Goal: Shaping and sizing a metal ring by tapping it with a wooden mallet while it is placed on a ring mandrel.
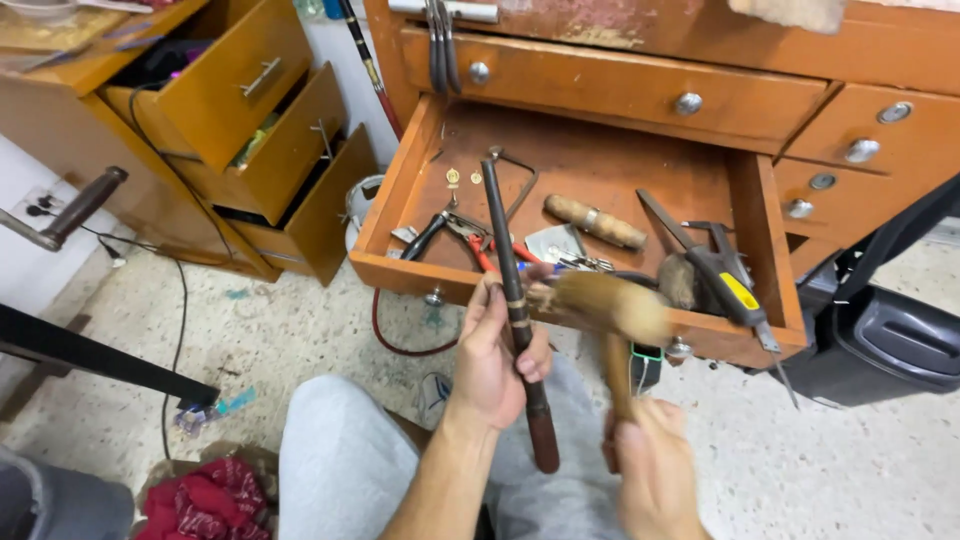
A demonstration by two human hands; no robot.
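The open wooden drawer juts out over the person's lap, its front edge just beyond both hands, with bare speckled floor to the left and a dark bin close on the right. The left hand has its grip clenched around the middle of a long dark tapered rod, held nearly upright; the rod's upper end rises over the drawer's front edge and across the drawer's inside, while its reddish-brown handle end sticks out below the fist toward the grey-trousered knee. A small pale band sits on the rod just above the fingers. The right hand is blurred, its grip wrapped around the wooden shaft of a mallet, whose pale blurred head is beside the rod at the height of the band, right at the drawer's lip; whether it touches the rod cannot be told. Inside the drawer lie red-handled pliers, a wooden-handled tool and a caliper with a yellow part. A cabinet with three open drawers stands well apart to the left.
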